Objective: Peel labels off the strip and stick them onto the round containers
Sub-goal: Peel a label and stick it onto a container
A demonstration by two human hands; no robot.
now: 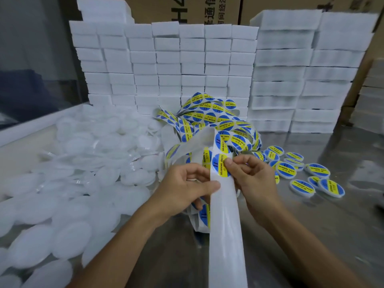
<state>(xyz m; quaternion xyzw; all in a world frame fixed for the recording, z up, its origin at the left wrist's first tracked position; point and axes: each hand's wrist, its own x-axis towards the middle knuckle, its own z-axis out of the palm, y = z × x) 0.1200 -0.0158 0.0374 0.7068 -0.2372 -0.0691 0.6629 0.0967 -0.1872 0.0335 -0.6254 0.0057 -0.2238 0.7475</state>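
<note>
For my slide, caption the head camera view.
Left hand holds the backing strip while right hand peels a blue-yellow label, labelled containers alongside.

We see round labels (220, 166) in blue, each crossed by a yellow band with dark lettering, on a white strip (225, 225). Our finished containers (319, 170) carry the same blue and yellow on white rims. The bare containers (72, 240) are milky white, the stacked blocks (166, 65) white, the tabletop (342, 235) dull grey, the cartons (187, 9) brown with black print.
</note>
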